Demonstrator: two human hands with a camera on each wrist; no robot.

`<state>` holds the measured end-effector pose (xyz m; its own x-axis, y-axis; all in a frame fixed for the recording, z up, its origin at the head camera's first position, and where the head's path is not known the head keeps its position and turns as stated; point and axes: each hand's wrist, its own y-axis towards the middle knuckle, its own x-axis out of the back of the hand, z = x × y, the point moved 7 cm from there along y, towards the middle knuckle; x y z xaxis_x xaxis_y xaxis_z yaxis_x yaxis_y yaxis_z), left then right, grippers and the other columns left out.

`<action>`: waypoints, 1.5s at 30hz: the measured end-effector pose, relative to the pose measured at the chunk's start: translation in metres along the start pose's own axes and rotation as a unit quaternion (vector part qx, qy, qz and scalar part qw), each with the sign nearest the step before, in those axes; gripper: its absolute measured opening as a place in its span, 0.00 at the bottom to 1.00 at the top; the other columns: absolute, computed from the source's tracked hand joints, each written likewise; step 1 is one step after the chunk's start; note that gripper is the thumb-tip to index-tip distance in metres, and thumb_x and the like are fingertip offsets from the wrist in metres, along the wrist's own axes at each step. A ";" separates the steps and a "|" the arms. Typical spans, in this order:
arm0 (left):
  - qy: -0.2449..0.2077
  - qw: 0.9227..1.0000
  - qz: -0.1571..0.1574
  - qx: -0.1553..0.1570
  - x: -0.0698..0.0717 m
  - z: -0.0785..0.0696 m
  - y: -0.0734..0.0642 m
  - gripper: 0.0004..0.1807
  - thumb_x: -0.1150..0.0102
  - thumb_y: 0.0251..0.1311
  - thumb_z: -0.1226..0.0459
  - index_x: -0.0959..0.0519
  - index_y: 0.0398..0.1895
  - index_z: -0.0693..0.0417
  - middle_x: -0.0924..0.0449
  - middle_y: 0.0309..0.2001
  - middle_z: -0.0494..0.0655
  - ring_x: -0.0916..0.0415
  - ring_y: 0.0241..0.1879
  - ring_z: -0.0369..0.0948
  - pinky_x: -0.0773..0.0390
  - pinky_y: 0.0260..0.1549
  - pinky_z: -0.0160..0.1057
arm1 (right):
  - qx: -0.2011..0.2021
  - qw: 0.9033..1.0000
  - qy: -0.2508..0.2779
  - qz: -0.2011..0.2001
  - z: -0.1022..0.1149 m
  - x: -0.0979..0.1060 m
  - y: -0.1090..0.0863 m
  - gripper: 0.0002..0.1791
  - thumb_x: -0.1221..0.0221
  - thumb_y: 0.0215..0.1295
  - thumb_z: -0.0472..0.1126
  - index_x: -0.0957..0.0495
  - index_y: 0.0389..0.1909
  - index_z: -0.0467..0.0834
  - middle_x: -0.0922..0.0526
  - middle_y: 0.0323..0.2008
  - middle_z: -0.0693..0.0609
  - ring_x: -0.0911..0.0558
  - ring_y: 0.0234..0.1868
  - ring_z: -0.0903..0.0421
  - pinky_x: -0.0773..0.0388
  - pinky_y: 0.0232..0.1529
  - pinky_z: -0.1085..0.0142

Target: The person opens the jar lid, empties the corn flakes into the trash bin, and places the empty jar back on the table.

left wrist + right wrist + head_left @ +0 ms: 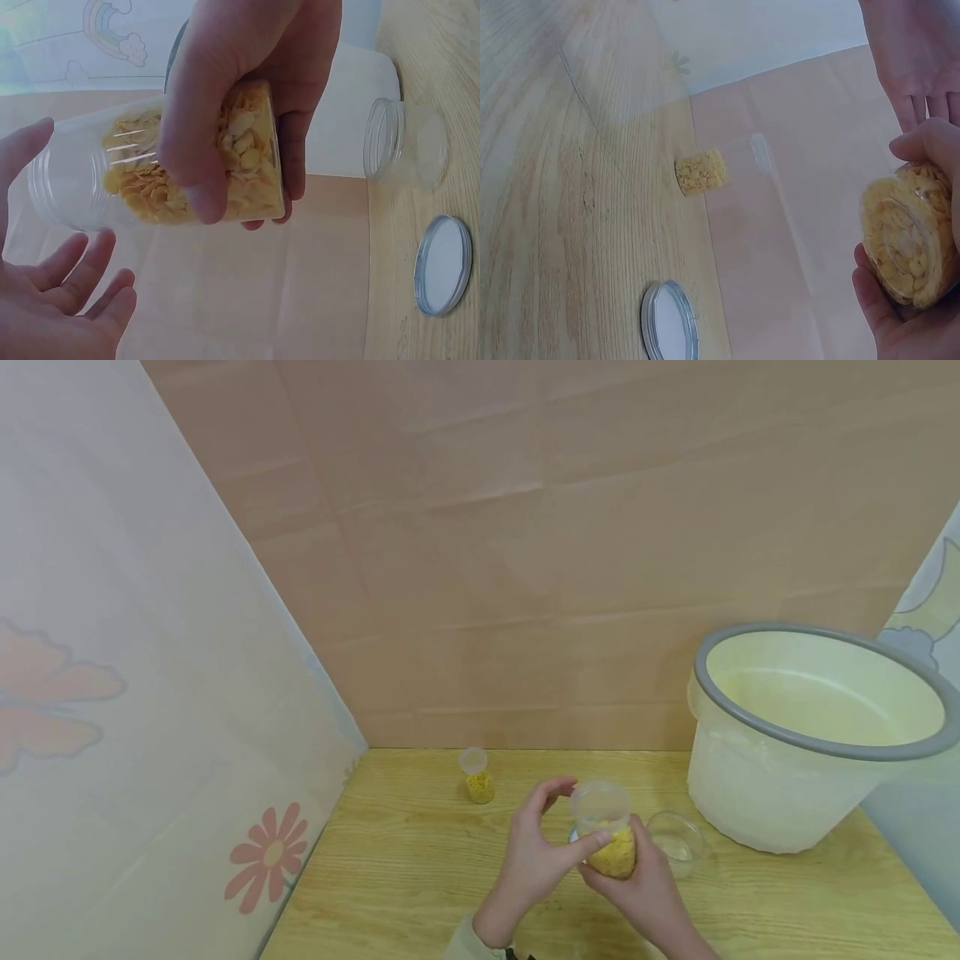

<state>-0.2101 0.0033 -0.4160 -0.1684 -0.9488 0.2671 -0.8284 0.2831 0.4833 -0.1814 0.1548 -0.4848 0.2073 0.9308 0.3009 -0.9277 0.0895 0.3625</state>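
My right hand (651,887) grips the lower part of a clear jar of yellow flakes (251,176), its thumb across the side. In the left wrist view, the jar's uncovered mouth points left and the flakes fill its lower part. My left hand (534,853) is spread around the mouth end, with thumb and fingers apart and fingertips right at the rim. Behind stands an empty clear jar (678,845). A silver-rimmed lid (444,266) lies on the table near that jar.
Another clear jar, partly filled with yellow flakes (480,787), stands at the back of the wooden table (390,860). At the right is a large white tub (757,793) with a grey rim. Cloth walls (450,610) close off the back and sides.
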 end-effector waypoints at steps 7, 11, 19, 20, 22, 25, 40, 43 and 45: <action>-0.007 0.999 0.016 0.027 -0.003 0.002 0.001 0.32 0.22 0.55 0.55 0.24 0.62 0.46 0.22 0.58 0.34 0.30 0.64 0.41 0.39 0.62 0.65 | 0.013 1.000 0.009 0.014 -0.001 -0.007 -0.002 0.38 0.21 0.47 0.31 0.28 0.59 0.44 0.18 0.43 0.54 0.18 0.36 0.57 0.19 0.33 0.62; -0.007 0.999 0.018 0.040 -0.004 0.002 0.003 0.32 0.21 0.53 0.53 0.24 0.61 0.44 0.22 0.57 0.33 0.27 0.60 0.42 0.33 0.59 0.59 | 0.026 1.000 0.003 0.014 0.002 -0.009 -0.003 0.38 0.20 0.45 0.31 0.28 0.58 0.45 0.18 0.42 0.55 0.18 0.35 0.58 0.19 0.33 0.62; -0.036 0.998 0.035 0.038 -0.010 0.001 0.004 0.31 0.19 0.51 0.56 0.24 0.59 0.39 0.22 0.54 0.39 0.22 0.49 0.45 0.21 0.42 0.43 | 0.046 0.998 0.007 0.034 0.006 -0.016 -0.006 0.40 0.19 0.42 0.31 0.28 0.57 0.47 0.18 0.43 0.57 0.18 0.36 0.60 0.19 0.35 0.63; -0.035 0.998 0.035 0.037 -0.010 0.001 0.004 0.32 0.19 0.50 0.56 0.24 0.59 0.38 0.22 0.53 0.38 0.22 0.49 0.43 0.21 0.42 0.43 | 0.051 0.998 0.006 0.030 0.006 -0.015 -0.006 0.40 0.19 0.41 0.30 0.28 0.57 0.46 0.17 0.43 0.57 0.18 0.36 0.60 0.19 0.34 0.63; -0.032 0.998 0.036 0.032 -0.009 0.001 0.004 0.32 0.19 0.50 0.56 0.24 0.59 0.38 0.22 0.53 0.36 0.22 0.49 0.41 0.21 0.43 0.43 | 0.060 0.998 0.003 0.021 0.008 -0.013 -0.005 0.40 0.19 0.41 0.30 0.28 0.57 0.45 0.17 0.43 0.57 0.18 0.37 0.61 0.19 0.34 0.64; -0.027 0.998 0.041 0.024 -0.008 0.001 0.003 0.32 0.21 0.53 0.55 0.24 0.61 0.39 0.21 0.54 0.35 0.23 0.51 0.39 0.23 0.48 0.45 | 0.068 0.998 0.003 0.010 0.008 -0.010 -0.004 0.40 0.19 0.42 0.30 0.28 0.57 0.46 0.17 0.42 0.57 0.18 0.36 0.61 0.19 0.32 0.64; 0.026 0.998 0.047 -0.027 0.005 -0.001 0.002 0.33 0.23 0.57 0.57 0.26 0.63 0.55 0.24 0.61 0.39 0.30 0.64 0.42 0.34 0.65 0.54 | 0.024 1.000 -0.001 0.012 -0.001 -0.002 -0.002 0.40 0.19 0.44 0.33 0.28 0.59 0.42 0.18 0.44 0.53 0.19 0.37 0.61 0.20 0.33 0.64; 0.020 0.999 0.047 -0.018 0.005 -0.001 0.003 0.32 0.23 0.57 0.56 0.26 0.63 0.52 0.24 0.61 0.37 0.30 0.64 0.42 0.34 0.65 0.55 | 0.026 1.000 0.001 0.015 0.000 -0.002 -0.002 0.40 0.19 0.45 0.34 0.28 0.59 0.42 0.18 0.44 0.53 0.19 0.38 0.60 0.20 0.33 0.64; 0.012 0.999 0.048 -0.008 0.005 -0.001 0.003 0.33 0.23 0.56 0.56 0.26 0.64 0.50 0.25 0.61 0.36 0.30 0.64 0.41 0.34 0.65 0.55 | 0.024 1.000 0.004 0.020 0.000 -0.003 -0.003 0.39 0.19 0.45 0.34 0.28 0.58 0.44 0.18 0.43 0.53 0.19 0.37 0.60 0.20 0.33 0.64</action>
<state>-0.2131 -0.0002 -0.4128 -0.2331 -0.9136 0.3331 -0.8008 0.3747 0.4672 -0.1795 0.1519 -0.4866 0.1674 0.9363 0.3087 -0.9195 0.0353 0.3915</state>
